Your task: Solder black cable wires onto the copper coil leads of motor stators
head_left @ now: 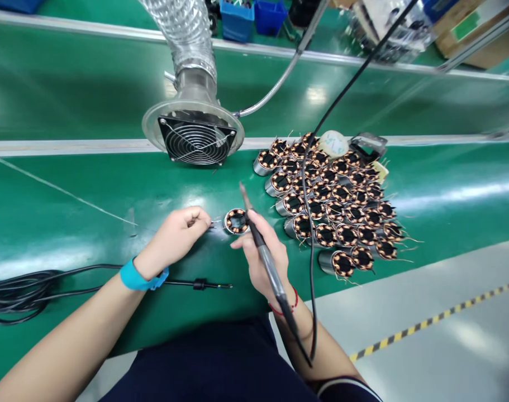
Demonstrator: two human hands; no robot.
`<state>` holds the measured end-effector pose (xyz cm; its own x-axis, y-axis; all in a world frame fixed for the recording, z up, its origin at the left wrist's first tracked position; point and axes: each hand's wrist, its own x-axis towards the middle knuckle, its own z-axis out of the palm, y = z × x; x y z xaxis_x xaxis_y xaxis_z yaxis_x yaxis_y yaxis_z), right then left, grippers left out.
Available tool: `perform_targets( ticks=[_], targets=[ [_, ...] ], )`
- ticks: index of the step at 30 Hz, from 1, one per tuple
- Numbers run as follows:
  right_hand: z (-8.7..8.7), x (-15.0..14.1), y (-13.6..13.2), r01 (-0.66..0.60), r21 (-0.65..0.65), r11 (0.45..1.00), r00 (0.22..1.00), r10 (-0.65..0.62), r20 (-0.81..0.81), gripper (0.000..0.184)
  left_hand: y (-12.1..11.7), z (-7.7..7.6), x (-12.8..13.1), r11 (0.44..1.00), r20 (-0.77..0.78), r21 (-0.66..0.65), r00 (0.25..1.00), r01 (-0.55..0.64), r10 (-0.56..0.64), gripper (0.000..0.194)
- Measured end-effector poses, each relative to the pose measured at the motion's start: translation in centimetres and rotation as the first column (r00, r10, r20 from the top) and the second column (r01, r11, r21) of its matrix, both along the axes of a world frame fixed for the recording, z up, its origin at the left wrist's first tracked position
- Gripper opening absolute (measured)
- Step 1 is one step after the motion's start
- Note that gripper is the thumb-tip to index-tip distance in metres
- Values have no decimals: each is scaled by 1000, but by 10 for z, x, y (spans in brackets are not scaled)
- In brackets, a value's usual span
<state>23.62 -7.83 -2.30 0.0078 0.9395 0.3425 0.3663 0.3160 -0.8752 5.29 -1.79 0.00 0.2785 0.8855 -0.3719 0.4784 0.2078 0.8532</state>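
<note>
A small round motor stator (236,221) with copper windings lies on the green bench (90,195) in front of me. My left hand (176,237) is closed in a pinch on thin wire leads at the stator's left side. My right hand (263,257) is wrapped round a black soldering iron (260,240); its tip points up and away, just above the stator's right edge. The iron's black cord (307,212) runs up over the bench. A blue strap (141,277) sits on my left wrist.
Several more stators (338,201) stand packed together to the right, with a solder spool (333,144) on top. A fume extractor fan (196,139) on a flexible duct faces me. Black cables (23,290) lie at the left. The bench edge and grey floor (426,335) are at lower right.
</note>
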Motion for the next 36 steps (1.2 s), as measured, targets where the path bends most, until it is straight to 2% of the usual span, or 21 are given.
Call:
perform_targets(
  ticks=[4,9,23,36],
  targets=[
    [-12,7,-11,75,144,987,997,-72,-26,30,1,-4,-2,999,-38,-2,998,-40,40,16],
    [-21,7,-16,101,207,973,993,-86,-80,23,1,-4,-3,995,-35,-37,995,-90,89,13],
    [-20,5,-15,29,190,981,996,-13,-84,19,1,-4,-3,986,-13,-87,990,-140,139,10],
    [-24,4,-14,33,206,978,993,-9,-116,23,1,-4,-3,981,11,-96,985,-169,171,8]
  ],
)
